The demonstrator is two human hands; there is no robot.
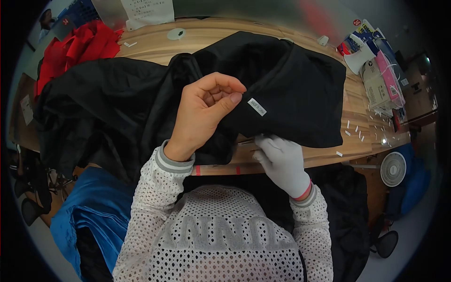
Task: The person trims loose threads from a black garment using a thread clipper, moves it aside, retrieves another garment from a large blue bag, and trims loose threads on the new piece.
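A black garment (300, 94) lies spread over the wooden table, its folds running off to the left. On it sits a small white label (257, 106) with dark print that seems to read "MADE IN CHINA". My left hand (204, 110) is bare, with thumb and forefinger pinched at a fold of the black cloth just left of the label. In a white glove, my right hand (281, 162) is at the table's front edge below the garment, fingers curled together. A thin dark shape shows by its fingertips, too unclear to name.
Red cloth (77, 51) is heaped at the back left, and blue cloth (96, 207) hangs below the table on the left. Loose white labels (355, 129) are scattered at the right, near a box (376, 84). A small white fan (393, 169) stands beyond the right edge.
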